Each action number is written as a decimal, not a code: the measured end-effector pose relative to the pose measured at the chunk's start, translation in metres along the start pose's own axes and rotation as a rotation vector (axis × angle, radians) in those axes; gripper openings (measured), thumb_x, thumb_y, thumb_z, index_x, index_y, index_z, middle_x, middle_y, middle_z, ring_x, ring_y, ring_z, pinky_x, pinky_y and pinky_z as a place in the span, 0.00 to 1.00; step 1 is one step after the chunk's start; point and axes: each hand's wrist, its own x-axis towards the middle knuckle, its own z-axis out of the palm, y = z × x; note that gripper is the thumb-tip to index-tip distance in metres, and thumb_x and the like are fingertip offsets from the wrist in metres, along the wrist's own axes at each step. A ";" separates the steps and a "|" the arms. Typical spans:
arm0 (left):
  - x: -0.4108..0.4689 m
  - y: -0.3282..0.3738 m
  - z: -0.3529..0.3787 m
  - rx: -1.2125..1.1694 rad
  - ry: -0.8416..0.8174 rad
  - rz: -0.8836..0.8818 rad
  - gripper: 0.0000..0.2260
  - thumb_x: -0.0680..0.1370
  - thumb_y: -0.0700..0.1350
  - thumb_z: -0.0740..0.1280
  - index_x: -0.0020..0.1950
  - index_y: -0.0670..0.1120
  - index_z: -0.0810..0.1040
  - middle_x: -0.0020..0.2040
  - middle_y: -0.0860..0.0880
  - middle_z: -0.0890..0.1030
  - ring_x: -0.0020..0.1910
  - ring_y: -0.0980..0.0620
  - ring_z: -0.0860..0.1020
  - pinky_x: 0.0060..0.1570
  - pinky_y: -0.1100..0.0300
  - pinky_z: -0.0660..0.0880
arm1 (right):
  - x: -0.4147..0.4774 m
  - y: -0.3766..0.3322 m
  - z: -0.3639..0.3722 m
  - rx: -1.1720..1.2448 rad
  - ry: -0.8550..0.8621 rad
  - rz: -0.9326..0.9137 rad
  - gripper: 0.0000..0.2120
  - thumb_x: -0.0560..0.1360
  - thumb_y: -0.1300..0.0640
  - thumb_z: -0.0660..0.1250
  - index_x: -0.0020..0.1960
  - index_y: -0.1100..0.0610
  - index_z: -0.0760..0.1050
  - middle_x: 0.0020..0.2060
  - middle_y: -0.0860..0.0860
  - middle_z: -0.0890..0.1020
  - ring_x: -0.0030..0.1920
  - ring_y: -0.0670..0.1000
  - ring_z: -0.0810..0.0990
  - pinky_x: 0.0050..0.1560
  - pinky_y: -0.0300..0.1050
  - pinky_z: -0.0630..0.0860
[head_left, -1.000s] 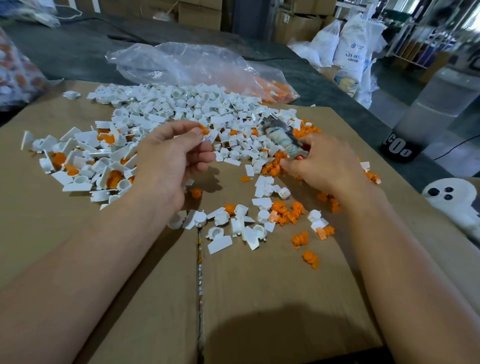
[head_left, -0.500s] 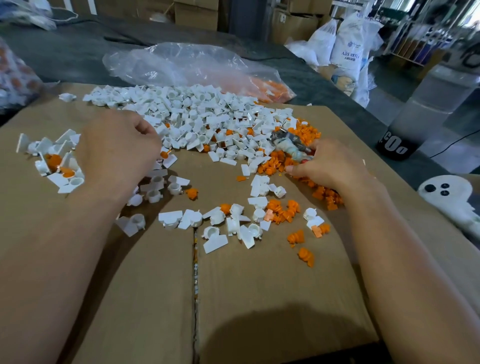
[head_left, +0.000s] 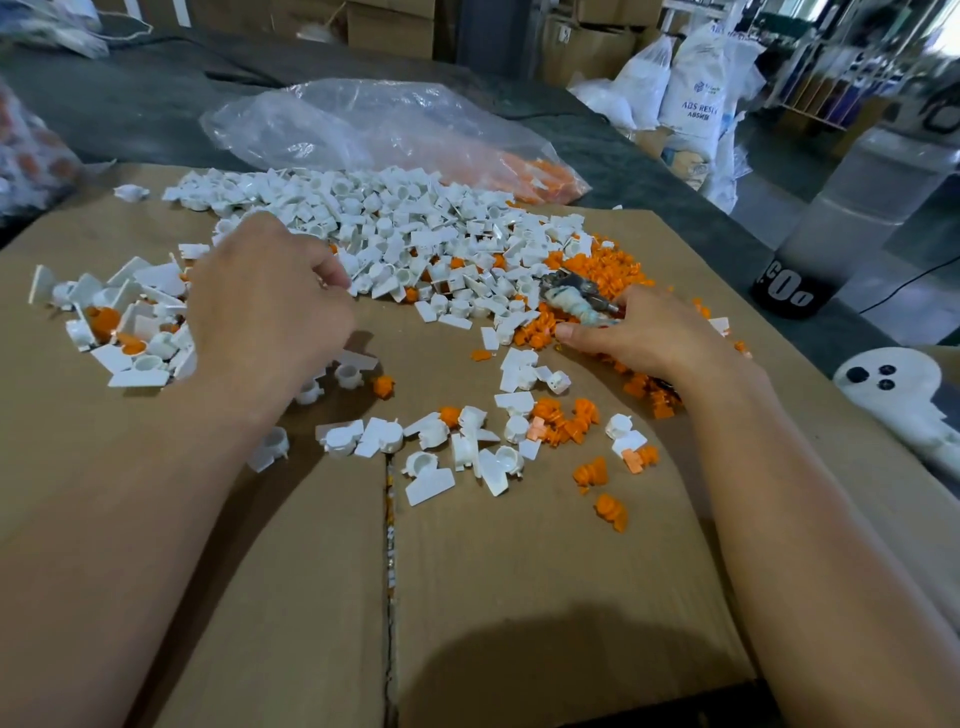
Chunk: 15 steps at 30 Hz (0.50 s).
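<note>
The left hand (head_left: 270, 306) curls into the near edge of the white caps (head_left: 405, 228) heaped in the upper middle of the frame; whether it pinches one I cannot tell. The right hand (head_left: 639, 332) grips a tape-wrapped tool (head_left: 574, 301) over the orange plugs (head_left: 608, 267) at centre right. Best, I'd say, to lift one cap clear without dragging neighbours. A sack (head_left: 698, 104) at upper right reads "ABS RESI", its end cut off

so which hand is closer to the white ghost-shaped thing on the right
Right. The right hand, gripping a wrapped tool, sits left of the ghost-shaped thing; the left hand is farther left, at the white pieces.
</note>
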 end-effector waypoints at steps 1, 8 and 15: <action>-0.002 0.002 0.002 -0.020 -0.021 0.039 0.08 0.71 0.37 0.65 0.42 0.48 0.80 0.46 0.46 0.73 0.43 0.46 0.71 0.41 0.54 0.66 | 0.000 0.000 0.001 -0.009 -0.004 -0.004 0.34 0.63 0.27 0.61 0.50 0.57 0.67 0.42 0.51 0.71 0.44 0.52 0.71 0.31 0.44 0.62; -0.016 0.013 0.014 -0.055 -0.213 0.268 0.07 0.74 0.39 0.65 0.49 0.44 0.82 0.47 0.50 0.71 0.47 0.51 0.71 0.45 0.58 0.66 | 0.006 0.004 0.004 0.003 -0.064 -0.033 0.36 0.66 0.28 0.60 0.57 0.59 0.71 0.57 0.57 0.73 0.54 0.56 0.71 0.43 0.45 0.64; -0.019 0.015 0.017 -0.049 -0.256 0.301 0.07 0.74 0.39 0.66 0.49 0.46 0.81 0.47 0.53 0.69 0.53 0.50 0.73 0.46 0.58 0.68 | -0.009 -0.017 -0.001 0.183 0.302 -0.381 0.11 0.74 0.52 0.68 0.55 0.51 0.78 0.55 0.50 0.74 0.57 0.50 0.71 0.50 0.39 0.62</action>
